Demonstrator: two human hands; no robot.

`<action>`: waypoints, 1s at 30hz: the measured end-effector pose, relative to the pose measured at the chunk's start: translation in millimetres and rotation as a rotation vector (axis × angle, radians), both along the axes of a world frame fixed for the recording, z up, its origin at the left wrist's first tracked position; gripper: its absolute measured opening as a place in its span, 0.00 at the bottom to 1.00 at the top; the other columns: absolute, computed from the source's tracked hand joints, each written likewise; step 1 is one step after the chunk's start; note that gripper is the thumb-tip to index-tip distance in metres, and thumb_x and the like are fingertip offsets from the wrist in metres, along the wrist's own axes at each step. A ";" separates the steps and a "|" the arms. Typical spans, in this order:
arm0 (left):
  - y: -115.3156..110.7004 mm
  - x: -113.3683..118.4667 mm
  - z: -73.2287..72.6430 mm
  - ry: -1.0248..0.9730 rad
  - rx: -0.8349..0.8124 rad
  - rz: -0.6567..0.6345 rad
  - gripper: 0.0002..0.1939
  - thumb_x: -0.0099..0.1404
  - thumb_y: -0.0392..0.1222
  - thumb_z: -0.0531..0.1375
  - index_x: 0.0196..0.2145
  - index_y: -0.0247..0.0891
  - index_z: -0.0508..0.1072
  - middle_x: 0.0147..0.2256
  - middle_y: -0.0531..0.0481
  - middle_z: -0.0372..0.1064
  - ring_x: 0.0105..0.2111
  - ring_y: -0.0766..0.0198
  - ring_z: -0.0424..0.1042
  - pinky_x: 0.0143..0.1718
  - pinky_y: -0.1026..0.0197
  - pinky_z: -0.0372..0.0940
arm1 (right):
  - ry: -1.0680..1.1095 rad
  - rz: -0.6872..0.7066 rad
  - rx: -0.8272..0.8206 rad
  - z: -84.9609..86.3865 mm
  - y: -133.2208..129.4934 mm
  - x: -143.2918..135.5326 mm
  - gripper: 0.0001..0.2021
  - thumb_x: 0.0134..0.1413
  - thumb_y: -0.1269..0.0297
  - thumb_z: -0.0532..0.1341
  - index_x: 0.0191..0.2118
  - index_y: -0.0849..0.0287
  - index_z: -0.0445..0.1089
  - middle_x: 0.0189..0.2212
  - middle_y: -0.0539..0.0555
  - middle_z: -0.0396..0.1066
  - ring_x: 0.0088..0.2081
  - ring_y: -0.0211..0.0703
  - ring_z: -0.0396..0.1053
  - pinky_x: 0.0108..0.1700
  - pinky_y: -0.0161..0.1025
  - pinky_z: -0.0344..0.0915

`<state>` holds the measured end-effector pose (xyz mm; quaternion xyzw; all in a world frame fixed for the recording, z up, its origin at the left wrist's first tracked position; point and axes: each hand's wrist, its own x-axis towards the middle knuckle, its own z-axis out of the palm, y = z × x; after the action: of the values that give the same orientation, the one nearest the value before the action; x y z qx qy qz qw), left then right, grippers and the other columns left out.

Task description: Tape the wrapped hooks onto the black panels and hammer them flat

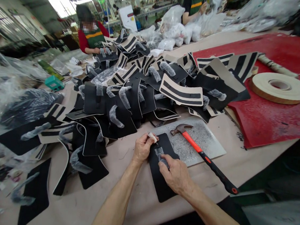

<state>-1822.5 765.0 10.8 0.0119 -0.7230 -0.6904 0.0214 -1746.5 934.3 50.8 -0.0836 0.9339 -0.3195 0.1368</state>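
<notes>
Loose black pieces (36, 190) are lying across the left of the bench (82, 205), and behind them a big heap of black and cream cut pieces (130, 96) is spreading toward a person in a red top and green apron (89, 36). The left hand (142, 149) is pinching a small white stub (152, 136) between thumb and fingers, closed on it at the top edge of a flat black panel (160, 170) lying on the bench edge in front of the person. The right hand (176, 173) is pressing down on the panel's middle, fingers curled over a clear plastic strip (160, 154), gripping nothing that can be made out. The panel is looking thin, light and bendy, probably best taken by an edge. A red-handled hammer (201, 156) is resting on a grey slab (197, 142); a roll of cream tape (281, 88) is sitting on a red sheet (284, 118). No writing is readable
</notes>
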 end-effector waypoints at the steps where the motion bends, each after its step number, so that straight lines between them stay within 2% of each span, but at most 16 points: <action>1: -0.6 -0.2 -1.0 0.000 0.000 -0.010 0.14 0.65 0.49 0.62 0.40 0.36 0.76 0.36 0.45 0.81 0.37 0.60 0.79 0.43 0.59 0.71 | 0.003 -0.003 0.005 -0.1 -0.3 0.1 0.21 0.66 0.55 0.50 0.55 0.58 0.71 0.36 0.59 0.78 0.39 0.56 0.76 0.41 0.45 0.62; 5: -1.6 0.7 -2.9 -0.006 -0.018 -0.019 0.13 0.65 0.48 0.62 0.41 0.36 0.75 0.36 0.46 0.81 0.38 0.60 0.79 0.44 0.59 0.70 | 0.020 0.002 0.027 -0.5 -1.6 0.4 0.20 0.66 0.56 0.50 0.55 0.59 0.71 0.36 0.59 0.78 0.39 0.56 0.77 0.40 0.44 0.62; 10: -2.6 2.0 1.6 0.056 -0.140 -0.086 0.08 0.67 0.44 0.60 0.39 0.38 0.76 0.37 0.48 0.80 0.39 0.61 0.77 0.46 0.60 0.68 | 0.030 0.010 0.045 -2.0 -4.2 2.5 0.20 0.66 0.56 0.51 0.55 0.59 0.70 0.36 0.60 0.78 0.39 0.57 0.76 0.40 0.46 0.63; 14: -2.1 2.0 7.3 0.103 -0.191 -0.135 0.08 0.67 0.42 0.58 0.37 0.38 0.76 0.37 0.48 0.79 0.38 0.62 0.75 0.44 0.60 0.68 | -0.018 0.066 -0.053 10.6 4.2 -2.7 0.22 0.68 0.52 0.52 0.57 0.60 0.69 0.37 0.58 0.77 0.40 0.53 0.75 0.42 0.44 0.64; 16: -1.2 2.4 8.7 0.113 -0.201 -0.142 0.08 0.67 0.42 0.58 0.37 0.38 0.76 0.36 0.48 0.79 0.38 0.61 0.75 0.44 0.60 0.68 | 0.066 0.097 -0.060 20.8 20.2 -11.1 0.22 0.68 0.51 0.52 0.56 0.59 0.69 0.39 0.58 0.75 0.40 0.51 0.73 0.43 0.43 0.65; 18: -0.6 2.9 8.9 0.119 -0.208 -0.147 0.08 0.66 0.41 0.58 0.37 0.38 0.76 0.36 0.48 0.79 0.38 0.61 0.76 0.44 0.60 0.69 | 0.247 0.061 0.088 29.0 45.0 -22.5 0.20 0.68 0.53 0.54 0.54 0.62 0.69 0.43 0.61 0.72 0.44 0.52 0.71 0.46 0.45 0.64; 20: -0.6 3.3 8.6 0.125 -0.216 -0.157 0.08 0.66 0.41 0.58 0.36 0.38 0.77 0.37 0.47 0.79 0.39 0.60 0.76 0.44 0.59 0.69 | 0.359 -0.001 0.335 32.1 73.9 -33.6 0.18 0.65 0.56 0.57 0.52 0.64 0.68 0.45 0.64 0.69 0.47 0.57 0.68 0.47 0.47 0.63; 22: -1.1 3.3 8.7 0.130 -0.220 -0.169 0.08 0.66 0.41 0.58 0.37 0.38 0.77 0.37 0.47 0.80 0.39 0.60 0.76 0.45 0.59 0.69 | 0.301 -0.005 0.512 29.6 99.8 -41.2 0.14 0.64 0.58 0.58 0.48 0.64 0.68 0.43 0.64 0.68 0.45 0.57 0.68 0.44 0.47 0.63; 24: -1.9 3.1 9.1 0.130 -0.218 -0.183 0.08 0.66 0.40 0.58 0.37 0.38 0.77 0.37 0.47 0.80 0.40 0.60 0.77 0.46 0.59 0.69 | 0.185 0.013 0.558 24.4 116.7 -44.4 0.10 0.65 0.61 0.56 0.44 0.63 0.66 0.40 0.62 0.68 0.40 0.53 0.68 0.38 0.44 0.61; 28: -3.0 3.4 9.5 0.140 -0.211 -0.206 0.08 0.66 0.40 0.58 0.36 0.38 0.77 0.37 0.47 0.80 0.39 0.60 0.77 0.45 0.59 0.69 | -0.038 -0.052 0.365 21.9 120.5 -44.2 0.04 0.61 0.66 0.56 0.37 0.60 0.62 0.31 0.56 0.66 0.32 0.44 0.65 0.32 0.40 0.55; 30: -3.3 4.1 8.9 0.152 -0.207 -0.211 0.08 0.67 0.41 0.58 0.36 0.38 0.77 0.37 0.47 0.79 0.40 0.60 0.77 0.45 0.58 0.69 | -0.267 -0.133 0.093 28.0 113.3 -42.1 0.04 0.58 0.67 0.56 0.33 0.59 0.59 0.26 0.51 0.62 0.28 0.40 0.62 0.29 0.37 0.56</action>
<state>-1818.4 761.7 19.7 -0.1187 -0.7837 -0.6097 0.0047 -1788.6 1047.6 78.8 0.0282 0.9247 -0.2926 0.2421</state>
